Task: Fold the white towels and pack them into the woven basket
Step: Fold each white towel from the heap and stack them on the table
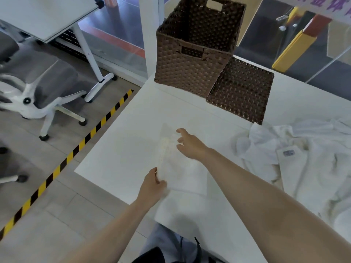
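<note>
A folded white towel (180, 171) lies on the white table (123, 149) in front of me. My left hand (153, 184) pinches its near left edge. My right hand (190, 145) reaches over the towel's far end with fingers spread and loosely bent, touching or just above the cloth. The brown woven basket (191, 54) stands open at the table's far edge, nothing visible inside. Its woven lid (241, 90) lies flat beside it on the right. A heap of unfolded white towels (303, 158) covers the table's right side.
The table's left edge runs diagonally past my left hand. Beyond it are a floor with yellow-black tape (76, 150), a grey office chair (38, 82) and another desk (47, 16). A white post (150, 35) stands left of the basket, with glass panels behind.
</note>
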Tool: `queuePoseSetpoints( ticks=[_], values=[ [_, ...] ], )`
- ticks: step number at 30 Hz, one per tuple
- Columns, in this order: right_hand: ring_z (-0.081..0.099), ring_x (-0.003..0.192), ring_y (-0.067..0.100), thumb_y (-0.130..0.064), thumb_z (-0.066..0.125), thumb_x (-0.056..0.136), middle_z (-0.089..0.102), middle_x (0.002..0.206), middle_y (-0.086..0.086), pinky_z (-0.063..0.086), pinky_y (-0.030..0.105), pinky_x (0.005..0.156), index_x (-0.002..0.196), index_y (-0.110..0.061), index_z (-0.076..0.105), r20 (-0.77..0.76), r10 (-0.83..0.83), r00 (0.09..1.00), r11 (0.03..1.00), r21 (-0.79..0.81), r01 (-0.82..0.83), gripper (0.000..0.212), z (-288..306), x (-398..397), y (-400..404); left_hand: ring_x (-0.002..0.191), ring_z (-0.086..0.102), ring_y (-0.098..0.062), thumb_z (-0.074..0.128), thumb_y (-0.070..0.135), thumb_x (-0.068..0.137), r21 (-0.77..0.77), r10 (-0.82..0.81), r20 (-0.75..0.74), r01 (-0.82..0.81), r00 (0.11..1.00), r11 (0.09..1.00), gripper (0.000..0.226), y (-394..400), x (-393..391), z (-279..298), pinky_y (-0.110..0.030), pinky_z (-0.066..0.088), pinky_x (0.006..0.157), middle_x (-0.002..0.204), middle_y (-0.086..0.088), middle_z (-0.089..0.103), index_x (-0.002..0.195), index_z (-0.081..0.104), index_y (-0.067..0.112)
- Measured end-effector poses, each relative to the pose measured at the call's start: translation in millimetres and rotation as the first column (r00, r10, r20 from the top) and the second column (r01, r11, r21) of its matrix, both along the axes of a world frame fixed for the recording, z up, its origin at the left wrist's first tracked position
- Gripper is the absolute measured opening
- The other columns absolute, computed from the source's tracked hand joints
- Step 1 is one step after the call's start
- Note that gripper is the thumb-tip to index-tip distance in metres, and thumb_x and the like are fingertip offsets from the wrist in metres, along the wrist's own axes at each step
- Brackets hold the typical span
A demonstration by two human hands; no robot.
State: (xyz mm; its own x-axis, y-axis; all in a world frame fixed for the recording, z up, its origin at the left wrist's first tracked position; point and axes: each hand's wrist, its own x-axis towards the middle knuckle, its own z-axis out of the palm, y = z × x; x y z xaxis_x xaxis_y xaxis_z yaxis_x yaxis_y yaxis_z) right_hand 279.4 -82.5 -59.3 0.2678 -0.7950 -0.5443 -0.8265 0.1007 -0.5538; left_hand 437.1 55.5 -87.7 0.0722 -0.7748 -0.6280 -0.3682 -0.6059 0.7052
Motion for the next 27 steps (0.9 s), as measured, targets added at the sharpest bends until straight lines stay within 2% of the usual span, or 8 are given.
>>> queuePoseSetpoints(
  ticks=[4, 7, 9, 11, 15, 20, 24, 27],
  values=[
    [0.041, 0.135, 0.024, -0.012, 0.047, 0.096, 0.046, 0.147, 0.007, 0.033, 0.034, 0.11, 0.146, -0.018, 0.037, 0.019, -0.047, 0.999, 0.977, -0.207, 0.05, 0.052, -18.0, -33.2, 34.5, 0.13, 0.041, -0.035, 0.064, 0.021, 0.077, -0.06, -0.174, 0.333, 0.205, 0.927, 0.977, 0.078, -1.9, 1.2, -20.7, -0.042, 0.039, 0.106, 0.143, -0.01, 0.04, 0.148, 0.031, 0.014],
    [0.028, 0.144, 0.023, -0.013, 0.047, 0.095, 0.035, 0.155, 0.007, 0.023, 0.035, 0.118, 0.145, -0.017, 0.042, -0.102, -0.038, 0.994, 0.92, -0.391, -0.004, 0.05, -36.3, -53.5, 68.6, 0.137, 0.036, -0.037, 0.046, 0.032, 0.083, -0.296, -0.24, 0.59, 0.483, 0.771, 0.824, 0.071, -6.0, -6.4, -13.8, -0.044, 0.033, 0.112, 0.15, -0.016, 0.036, 0.148, 0.034, 0.007],
    [0.026, 0.145, 0.026, -0.022, 0.044, 0.095, 0.029, 0.158, 0.006, 0.024, 0.04, 0.119, 0.145, -0.019, 0.042, -0.216, 0.026, 0.976, 0.891, -0.438, -0.121, 0.05, -48.9, -61.0, 91.6, 0.14, 0.034, -0.037, 0.037, 0.036, 0.087, -0.301, -0.314, 0.688, 0.651, 0.654, 0.697, 0.065, -10.1, -12.9, -22.0, -0.045, 0.033, 0.113, 0.153, -0.015, 0.037, 0.147, 0.039, 0.011],
    [0.026, 0.146, 0.028, -0.035, 0.033, 0.095, 0.025, 0.16, 0.006, 0.026, 0.045, 0.118, 0.147, -0.02, 0.038, -0.318, 0.071, 0.946, 0.885, -0.418, -0.207, 0.055, -58.8, -65.1, 109.6, 0.141, 0.035, -0.036, 0.036, 0.038, 0.092, -0.216, -0.406, 0.721, 0.739, 0.561, 0.639, 0.06, -14.5, -20.7, -32.2, -0.045, 0.034, 0.113, 0.154, -0.014, 0.037, 0.146, 0.043, 0.013],
    [0.016, 0.15, 0.028, -0.051, 0.024, 0.094, 0.014, 0.163, 0.008, 0.016, 0.046, 0.12, 0.153, -0.013, 0.028, -0.415, 0.026, 0.909, 0.922, -0.341, -0.182, 0.07, -67.4, -66.5, 128.6, 0.141, 0.037, -0.034, 0.029, 0.047, 0.097, -0.093, -0.486, 0.769, 0.825, 0.415, 0.557, 0.061, -18.9, -24.7, -51.2, -0.043, 0.026, 0.116, 0.155, -0.013, 0.035, 0.147, 0.043, 0.015],
    [0.001, 0.152, 0.022, -0.062, 0.016, 0.093, -0.005, 0.164, 0.007, 0.0, 0.041, 0.12, 0.156, -0.01, 0.004, -0.419, -0.035, 0.907, 0.949, -0.299, -0.101, 0.083, -71.9, -70.7, 134.8, 0.147, 0.025, -0.03, 0.025, 0.053, 0.101, -0.091, -0.529, 0.759, 0.866, 0.379, 0.491, 0.064, -22.3, -17.7, -62.7, -0.043, 0.023, 0.116, 0.161, -0.01, 0.023, 0.153, 0.029, 0.018],
    [0.007, 0.151, 0.026, -0.064, 0.013, 0.091, -0.003, 0.164, 0.01, 0.003, 0.043, 0.12, 0.156, -0.008, 0.005, -0.445, -0.04, 0.895, 0.958, -0.272, -0.093, 0.086, -77.4, -71.4, 140.9, 0.149, 0.018, -0.029, 0.024, 0.055, 0.101, -0.065, -0.539, 0.774, 0.889, 0.332, 0.454, 0.066, -24.1, -16.6, -65.5, -0.044, 0.023, 0.117, 0.162, -0.01, 0.017, 0.155, 0.023, 0.018],
    [-0.003, 0.151, 0.027, -0.067, 0.002, 0.085, -0.015, 0.163, 0.009, 0.001, 0.043, 0.121, 0.156, -0.009, -0.004, -0.43, -0.006, 0.903, 0.974, -0.205, -0.092, 0.091, -77.9, -67.7, 132.0, 0.148, 0.022, -0.03, 0.014, 0.056, 0.101, -0.031, -0.536, 0.795, 0.901, 0.284, 0.433, 0.067, -32.7, -16.3, -64.8, -0.043, 0.02, 0.116, 0.161, -0.012, 0.02, 0.154, 0.025, 0.017]
  ],
)
